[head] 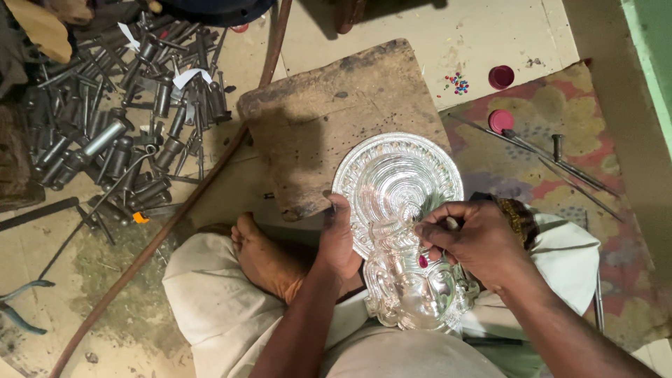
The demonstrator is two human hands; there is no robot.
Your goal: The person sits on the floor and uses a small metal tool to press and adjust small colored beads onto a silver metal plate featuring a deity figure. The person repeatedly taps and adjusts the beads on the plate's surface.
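Left hand (pixel 341 241) grips the silver embossed mask (pixel 399 210) by its edge. Right hand (pixel 476 241) pinches a small tool (pixel 451 224) against it.

Floor (pixel 483 42): pale, stained, as I saw it. On it, far centre, lay a worn wooden block (pixel 336 119). Far left, I logged a heap of grey metal punches (pixel 126 133). A long thin rod (pixel 175 217) crossed it diagonally. Right, a patterned mat (pixel 560 133) carried loose slim tools (pixel 553 157) and a red lid (pixel 500 120); another red lid (pixel 501 76) and coloured beads (pixel 458 83) lay beyond it.
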